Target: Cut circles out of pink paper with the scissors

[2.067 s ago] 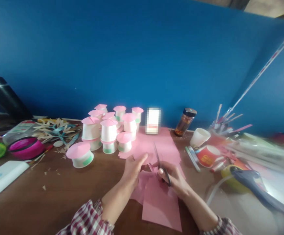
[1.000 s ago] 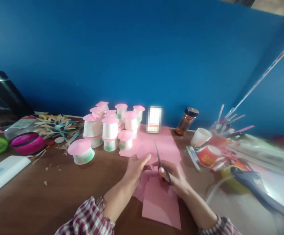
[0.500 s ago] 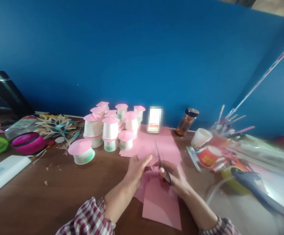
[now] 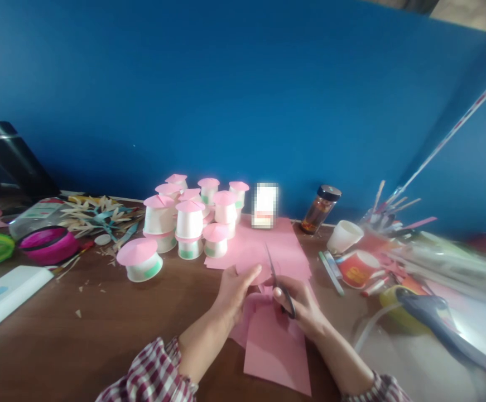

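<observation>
My left hand (image 4: 235, 290) is closed on a piece of pink paper (image 4: 249, 274), thumb on top. In my right hand (image 4: 301, 304) is a pair of scissors (image 4: 285, 298) with dark handles, its blades pointing away from me beside the held paper. Whether the blades touch the paper, I cannot tell. Below both hands lies a pink sheet (image 4: 276, 352), with further pink scraps partly hidden under them. Beyond the hands, more pink sheets (image 4: 280, 240) are spread on the table.
Several white paper cups with pink cone tops (image 4: 190, 215) stand left of centre. A dark-capped jar (image 4: 321, 209) leans near the blue wall. To the right are a red cup (image 4: 359, 268) and a glue gun (image 4: 431, 312); a white power strip (image 4: 10, 296) lies left.
Almost nothing differs. The scissors and my right hand have shifted very slightly; my left hand keeps its hold on the paper.
</observation>
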`<state>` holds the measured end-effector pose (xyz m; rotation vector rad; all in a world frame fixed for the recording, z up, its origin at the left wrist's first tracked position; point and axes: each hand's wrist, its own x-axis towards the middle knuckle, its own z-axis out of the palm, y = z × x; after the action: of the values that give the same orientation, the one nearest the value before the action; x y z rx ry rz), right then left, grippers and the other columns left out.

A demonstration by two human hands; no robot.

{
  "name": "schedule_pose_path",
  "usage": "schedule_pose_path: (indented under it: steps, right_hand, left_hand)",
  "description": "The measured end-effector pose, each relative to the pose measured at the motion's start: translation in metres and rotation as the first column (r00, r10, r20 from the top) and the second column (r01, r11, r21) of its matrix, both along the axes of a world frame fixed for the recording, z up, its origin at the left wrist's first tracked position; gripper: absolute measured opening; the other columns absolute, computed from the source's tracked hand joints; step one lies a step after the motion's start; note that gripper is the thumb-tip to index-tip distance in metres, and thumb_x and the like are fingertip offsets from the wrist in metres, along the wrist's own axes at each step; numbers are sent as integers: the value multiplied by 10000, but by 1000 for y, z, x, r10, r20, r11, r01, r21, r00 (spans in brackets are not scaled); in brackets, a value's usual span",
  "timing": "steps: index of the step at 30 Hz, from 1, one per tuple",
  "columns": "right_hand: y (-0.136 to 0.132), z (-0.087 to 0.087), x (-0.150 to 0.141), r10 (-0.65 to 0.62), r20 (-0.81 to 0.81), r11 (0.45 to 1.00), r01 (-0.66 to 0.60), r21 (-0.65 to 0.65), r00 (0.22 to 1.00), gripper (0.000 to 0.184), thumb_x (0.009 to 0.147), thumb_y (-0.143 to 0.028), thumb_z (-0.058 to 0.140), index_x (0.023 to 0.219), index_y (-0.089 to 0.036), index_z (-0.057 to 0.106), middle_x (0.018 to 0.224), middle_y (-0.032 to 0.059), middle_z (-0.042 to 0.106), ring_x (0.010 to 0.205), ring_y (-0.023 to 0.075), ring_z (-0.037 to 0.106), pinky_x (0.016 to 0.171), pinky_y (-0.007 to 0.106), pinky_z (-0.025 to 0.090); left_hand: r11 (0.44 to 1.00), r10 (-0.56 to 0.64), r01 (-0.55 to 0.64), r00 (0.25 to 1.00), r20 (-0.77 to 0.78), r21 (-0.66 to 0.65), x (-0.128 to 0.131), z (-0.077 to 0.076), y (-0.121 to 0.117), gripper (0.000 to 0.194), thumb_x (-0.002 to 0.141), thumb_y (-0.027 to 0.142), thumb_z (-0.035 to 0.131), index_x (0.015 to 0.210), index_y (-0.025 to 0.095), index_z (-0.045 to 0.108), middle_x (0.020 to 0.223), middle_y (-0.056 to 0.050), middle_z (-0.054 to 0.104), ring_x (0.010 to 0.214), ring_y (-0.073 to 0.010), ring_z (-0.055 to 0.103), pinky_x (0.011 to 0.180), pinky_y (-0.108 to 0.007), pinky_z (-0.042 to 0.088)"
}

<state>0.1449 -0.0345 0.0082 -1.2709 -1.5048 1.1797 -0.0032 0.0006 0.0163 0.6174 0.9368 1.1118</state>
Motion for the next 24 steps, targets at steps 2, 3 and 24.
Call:
schedule_pose_path:
  steps: [2, 3, 24]
  right_hand:
    - [0, 0, 0, 1, -5, 1000, -1, -4, 1000, 485, 793, -567, 570, 948, -111, 630, 537, -30, 482, 455, 107, 454, 445, 223, 366]
    - [0, 0, 0, -1, -5, 1000, 1, -5, 1000, 487, 792, -570, 570, 946, -112, 631, 535, -32, 479, 451, 106, 451, 443, 222, 364]
    - [1, 1, 0, -4, 12, 1000, 4, 18, 1000, 464, 776, -550, 603, 915, -108, 636, 501, -39, 480, 416, 98, 440, 418, 216, 349]
  left_hand:
    - [1000, -4, 4, 1000, 4, 2, 0, 0, 0, 251, 607, 306, 758, 673, 122, 602, 563, -23, 573, 497, -153, 549, 451, -282, 478]
    - [1000, -7, 7, 1000, 9, -2, 0, 0, 0, 246, 611, 303, 756, 672, 125, 598, 553, -14, 565, 487, -145, 538, 444, -277, 473]
    - [1000, -10, 10, 1000, 23, -12, 0, 6, -1, 212, 627, 271, 741, 720, 122, 622, 595, -34, 608, 516, -167, 575, 443, -288, 496]
